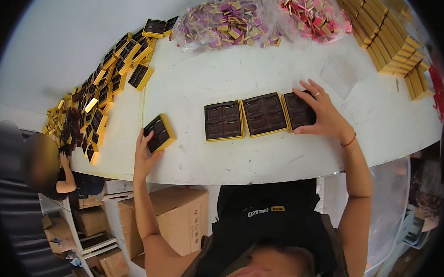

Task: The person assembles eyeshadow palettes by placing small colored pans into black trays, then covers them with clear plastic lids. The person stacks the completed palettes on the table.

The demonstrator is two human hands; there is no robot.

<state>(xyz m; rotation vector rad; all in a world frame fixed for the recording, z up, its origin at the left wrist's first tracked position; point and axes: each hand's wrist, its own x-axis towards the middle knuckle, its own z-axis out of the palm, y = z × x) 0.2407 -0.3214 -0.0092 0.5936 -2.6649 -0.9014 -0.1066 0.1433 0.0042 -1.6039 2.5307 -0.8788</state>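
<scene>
Three shallow gold boxes with dark brown compartment trays lie side by side in a row on the white table. They are the left box [224,120], the middle box [265,113] and the right box [297,111]. My right hand [328,113] spans the right box, fingers at its far edge and thumb at its near edge, covering part of it. Left of the row, my left hand [144,157] grips another gold box [161,134], which sits turned at an angle, with the thumb and fingers at its near sides.
Several more tray-filled gold boxes [105,94] are heaped along the table's left side, where another person [66,179] works. Bags of purple pieces [227,22] and pink pieces [314,16] lie at the back. Stacked gold boxes [385,39] and a clear plastic sheet [341,74] are at right.
</scene>
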